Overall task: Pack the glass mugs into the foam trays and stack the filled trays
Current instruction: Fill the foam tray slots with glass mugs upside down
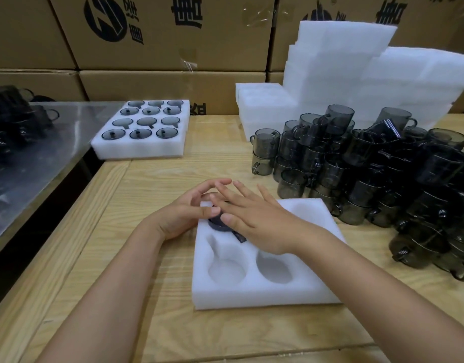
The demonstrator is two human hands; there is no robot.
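Head view: our right hand (pixel 257 224) lays straight fingers (pixel 245 193) on the glass mug (pixel 217 222) in the far-left pocket of the foam tray (pixel 252 297), our left hand (pixel 183 216) curls beside it, hold unclear; we judge the mug slick, breakable, best gripped round its wall.

- The surface (pixel 152 179) is pale wood with visible grain, matt.
- The foam tray (pixel 265 292) at lower centre is white, soft, matt foam.
- The mugs (pixel 369 163) at right are smoky, glossy glass.
- The metal top (pixel 42 132) at left is shiny.
- The boxes (pixel 160 35) are brown, matt cardboard.
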